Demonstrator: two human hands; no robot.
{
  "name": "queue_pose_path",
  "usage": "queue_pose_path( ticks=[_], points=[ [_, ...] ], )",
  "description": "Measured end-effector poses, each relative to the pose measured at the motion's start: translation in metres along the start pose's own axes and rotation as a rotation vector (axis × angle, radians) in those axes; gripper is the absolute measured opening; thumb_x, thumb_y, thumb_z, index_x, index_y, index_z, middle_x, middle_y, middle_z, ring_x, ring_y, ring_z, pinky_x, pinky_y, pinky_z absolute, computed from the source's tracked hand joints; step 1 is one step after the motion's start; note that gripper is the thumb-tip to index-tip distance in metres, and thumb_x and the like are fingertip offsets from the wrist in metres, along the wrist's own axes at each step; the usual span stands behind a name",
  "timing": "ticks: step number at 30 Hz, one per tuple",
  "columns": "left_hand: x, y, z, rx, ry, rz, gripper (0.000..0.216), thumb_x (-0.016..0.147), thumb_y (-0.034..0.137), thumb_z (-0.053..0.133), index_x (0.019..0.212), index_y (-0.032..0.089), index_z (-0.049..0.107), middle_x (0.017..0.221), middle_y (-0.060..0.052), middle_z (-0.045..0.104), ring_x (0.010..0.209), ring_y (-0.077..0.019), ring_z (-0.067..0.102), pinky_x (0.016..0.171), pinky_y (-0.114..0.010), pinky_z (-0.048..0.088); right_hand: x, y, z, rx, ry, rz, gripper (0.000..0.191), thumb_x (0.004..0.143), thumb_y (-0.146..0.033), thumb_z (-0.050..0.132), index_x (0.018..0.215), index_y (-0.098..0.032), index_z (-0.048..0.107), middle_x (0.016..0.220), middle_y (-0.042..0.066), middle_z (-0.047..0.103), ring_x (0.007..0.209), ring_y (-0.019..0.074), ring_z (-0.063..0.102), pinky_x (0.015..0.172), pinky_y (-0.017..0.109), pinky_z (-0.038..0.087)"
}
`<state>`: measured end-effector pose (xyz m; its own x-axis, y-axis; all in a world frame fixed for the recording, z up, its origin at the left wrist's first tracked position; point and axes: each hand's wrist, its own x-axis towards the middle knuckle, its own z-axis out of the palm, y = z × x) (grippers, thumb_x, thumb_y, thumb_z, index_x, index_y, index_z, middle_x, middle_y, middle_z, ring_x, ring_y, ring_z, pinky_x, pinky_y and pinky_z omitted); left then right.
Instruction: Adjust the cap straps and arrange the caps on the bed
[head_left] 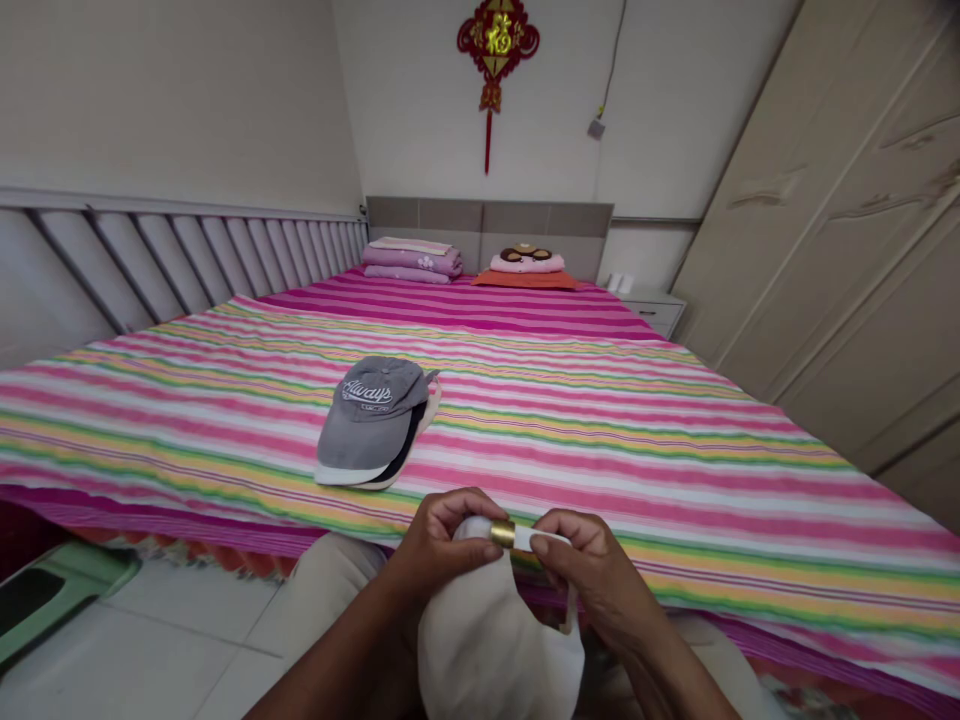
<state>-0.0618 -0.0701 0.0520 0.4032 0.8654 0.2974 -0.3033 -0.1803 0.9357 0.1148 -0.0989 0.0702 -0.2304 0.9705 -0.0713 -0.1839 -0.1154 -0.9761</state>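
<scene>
A cream baseball cap (pixel 480 630) hangs between my hands above my lap, its back strap pulled level at the top. My left hand (pixel 454 535) is closed on the cap's edge beside the brass-coloured buckle (pixel 502 534). With thumb and fingers, my right hand (pixel 581 560) pinches the white strap (pixel 529 538) just right of that buckle. The cap's opening shows below the strap; its brim is out of sight. On the bed ahead lies a grey cap (pixel 375 415) with white "Always" lettering, stacked on a black cap (pixel 405 447) and a pale one beneath.
A striped sheet (pixel 600 430) covers the bed. Folded purple bedding (pixel 412 262) and a pink pillow (pixel 529 263) sit by the headboard (pixel 547 225). A green plastic stool (pixel 82 575) stands at lower left; a wardrobe (pixel 825 230) rises at right.
</scene>
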Motion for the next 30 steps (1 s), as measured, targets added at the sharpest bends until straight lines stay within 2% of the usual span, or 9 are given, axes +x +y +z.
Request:
queue_pose_path(
  ticks=[6,11,14,19,24,30],
  points=[
    [-0.003,0.005,0.001,0.171,0.017,0.115,0.023,0.064,0.017,0.067,0.087,0.018,0.066,0.079,-0.005,0.061,0.074,-0.0157,0.054,0.069,-0.027,0.041,0.000,-0.004,0.001,-0.039,-0.020,0.005,0.030,0.063,-0.039,0.067,0.055,-0.014,0.052,0.041,-0.006,0.041,0.039,0.0055,0.029,0.041,0.022,0.019],
    [-0.005,0.003,0.002,0.183,0.044,0.171,0.025,0.065,0.017,0.067,0.089,0.020,0.067,0.082,-0.006,0.062,0.084,-0.0182,0.055,0.076,-0.030,0.041,0.002,0.002,0.005,0.029,-0.014,-0.026,0.029,0.065,-0.038,0.066,0.056,-0.014,0.052,0.041,-0.006,0.041,0.038,0.0050,0.028,0.041,0.022,0.018],
    [-0.006,0.000,0.003,0.184,0.049,0.173,0.024,0.065,0.018,0.066,0.090,0.020,0.067,0.083,-0.007,0.063,0.087,-0.0198,0.055,0.080,-0.032,0.041,0.002,0.006,0.008,0.082,-0.058,-0.011,0.029,0.064,-0.039,0.067,0.056,-0.015,0.052,0.040,-0.006,0.041,0.037,0.0050,0.028,0.039,0.021,0.019],
    [-0.006,-0.003,0.006,0.153,0.036,0.136,0.024,0.066,0.019,0.066,0.089,0.018,0.066,0.082,-0.007,0.061,0.082,-0.0188,0.055,0.075,-0.031,0.041,0.002,0.008,0.011,0.122,-0.088,-0.016,0.029,0.068,-0.039,0.065,0.058,-0.015,0.050,0.041,-0.006,0.041,0.035,0.0047,0.028,0.037,0.020,0.019],
    [-0.007,-0.003,0.008,0.043,0.054,0.081,0.022,0.065,0.020,0.067,0.087,0.017,0.065,0.080,-0.005,0.058,0.075,-0.0146,0.052,0.068,-0.027,0.040,0.003,0.008,0.004,0.122,-0.194,-0.038,0.026,0.072,-0.040,0.061,0.070,-0.018,0.048,0.046,-0.006,0.045,0.038,0.0063,0.033,0.039,0.020,0.022],
    [-0.006,-0.002,0.012,-0.065,0.080,-0.099,0.025,0.060,0.026,0.070,0.081,0.014,0.063,0.071,-0.003,0.057,0.064,-0.0107,0.049,0.060,-0.023,0.037,0.000,0.008,0.008,0.115,-0.140,-0.024,0.025,0.071,-0.037,0.062,0.063,-0.017,0.048,0.040,-0.007,0.042,0.036,0.0055,0.028,0.039,0.020,0.021]
  ],
)
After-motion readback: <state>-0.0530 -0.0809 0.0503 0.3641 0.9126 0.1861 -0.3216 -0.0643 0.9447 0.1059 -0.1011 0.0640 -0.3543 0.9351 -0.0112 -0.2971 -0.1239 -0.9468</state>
